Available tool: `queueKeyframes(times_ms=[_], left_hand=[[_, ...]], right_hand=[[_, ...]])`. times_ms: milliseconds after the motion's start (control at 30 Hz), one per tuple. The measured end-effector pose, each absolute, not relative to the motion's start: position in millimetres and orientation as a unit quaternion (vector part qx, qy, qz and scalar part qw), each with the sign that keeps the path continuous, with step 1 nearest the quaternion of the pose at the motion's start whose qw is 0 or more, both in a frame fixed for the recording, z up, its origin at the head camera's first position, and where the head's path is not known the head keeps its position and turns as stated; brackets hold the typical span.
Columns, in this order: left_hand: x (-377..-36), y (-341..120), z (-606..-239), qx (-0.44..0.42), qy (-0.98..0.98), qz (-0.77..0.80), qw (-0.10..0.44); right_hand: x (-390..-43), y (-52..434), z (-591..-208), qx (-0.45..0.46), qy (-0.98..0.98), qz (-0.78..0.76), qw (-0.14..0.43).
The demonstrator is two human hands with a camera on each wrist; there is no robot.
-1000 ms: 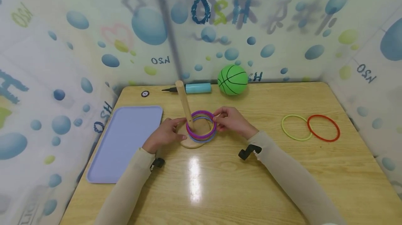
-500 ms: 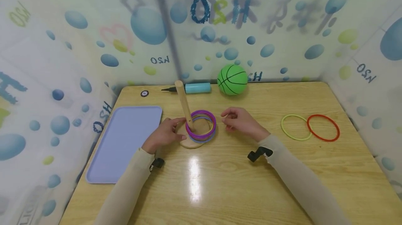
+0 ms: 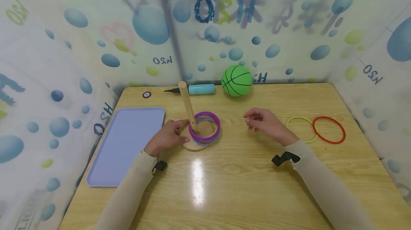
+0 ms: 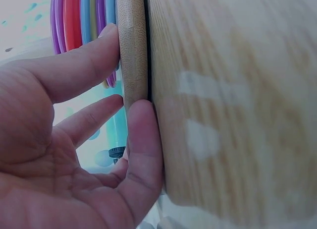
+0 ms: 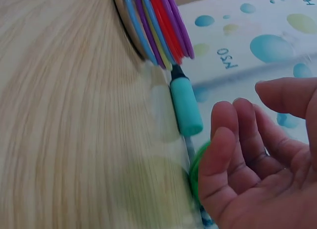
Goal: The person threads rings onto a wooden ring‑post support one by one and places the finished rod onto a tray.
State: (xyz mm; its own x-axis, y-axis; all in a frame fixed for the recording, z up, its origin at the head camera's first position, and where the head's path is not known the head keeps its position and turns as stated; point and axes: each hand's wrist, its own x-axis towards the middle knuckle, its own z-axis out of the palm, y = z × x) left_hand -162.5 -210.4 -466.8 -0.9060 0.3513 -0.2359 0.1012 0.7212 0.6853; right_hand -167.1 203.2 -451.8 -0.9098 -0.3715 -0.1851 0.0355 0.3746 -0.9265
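A wooden ring-toss stand has an upright peg [image 3: 187,103] on a round base [image 3: 194,147]. Around the peg lies a stack of thin rings, with a purple ring [image 3: 205,139] on top; the right wrist view adds blue, red [image 5: 166,26] and yellow ones beneath. My left hand [image 3: 167,138] grips the base at its left edge, its thumb and fingers against the wooden disc [image 4: 133,55]. To the right of the stand, my right hand [image 3: 264,123] is above the table, fingers loosely bent and holding nothing. Beyond it, a yellow-green ring [image 3: 302,117] overlaps a red ring [image 3: 344,132] on the table.
A lavender tray [image 3: 128,144] lies on the left of the table. Along the back are a turquoise hand pump [image 3: 201,89] with a black nozzle, a green ball [image 3: 237,81] and a small dark round disc [image 3: 146,95]. Patterned walls enclose the table.
My right hand has let go of the ring stack and moved right, toward the two loose rings. My left hand has stayed at the base.
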Motion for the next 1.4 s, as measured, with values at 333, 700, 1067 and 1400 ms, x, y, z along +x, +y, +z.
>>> queueKeyframes(times_ms=[333, 700, 1067, 1400], left_hand=[[-161.7, -210.3, -463.5, 0.122, 0.908, 0.356, 0.182], [-161.7, -208.9, -460.7, 0.118, 0.909, 0.355, 0.184], [-162.0, -208.2, -460.1, 0.12, 0.908, 0.357, 0.184], [-163.0, -208.3, -463.0, 0.123, 0.909, 0.351, 0.186]], right_hand=[[-163.1, 261.8, -457.0, -0.087, 0.83, -0.535, 0.132], [-164.6, 318.5, -467.8, -0.061, 0.86, -0.498, 0.095], [-165.1, 355.1, -469.9, -0.056, 0.915, -0.396, 0.056], [-169.4, 369.6, -467.5, -0.064, 0.942, -0.318, 0.092]])
